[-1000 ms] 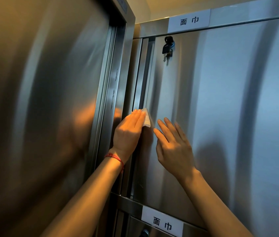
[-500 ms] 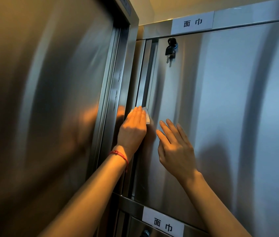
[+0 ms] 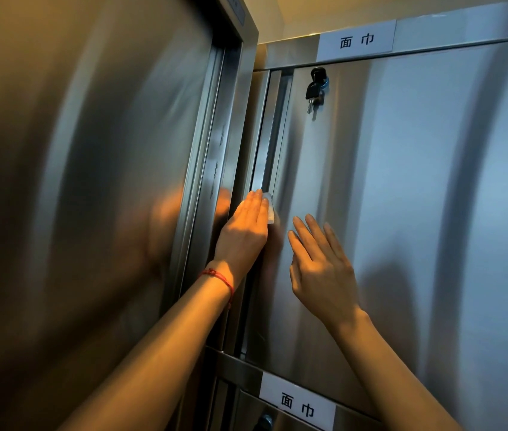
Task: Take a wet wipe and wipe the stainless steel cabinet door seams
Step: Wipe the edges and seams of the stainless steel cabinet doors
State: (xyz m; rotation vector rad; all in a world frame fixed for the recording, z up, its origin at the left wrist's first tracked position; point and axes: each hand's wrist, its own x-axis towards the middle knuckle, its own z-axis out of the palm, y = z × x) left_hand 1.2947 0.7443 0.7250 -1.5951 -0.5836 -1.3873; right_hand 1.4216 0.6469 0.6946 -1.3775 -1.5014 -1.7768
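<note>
My left hand [image 3: 244, 231], with a red string round its wrist, presses a white wet wipe [image 3: 270, 209] with straight fingers against the vertical seam [image 3: 269, 141] at the left edge of the stainless steel cabinet door [image 3: 402, 197]. Only a small edge of the wipe shows past the fingers. My right hand [image 3: 321, 265] lies flat on the door panel just right of the left hand, fingers straight and spread, holding nothing.
A black key [image 3: 316, 88] hangs in the lock near the door's top left. White labels [image 3: 356, 40] sit above this door and a second label [image 3: 297, 404] below it. A tall steel cabinet side [image 3: 91, 197] stands close on the left.
My left hand has slid the wipe a little up along the seam and covers more of it. My right hand stays flat on the door.
</note>
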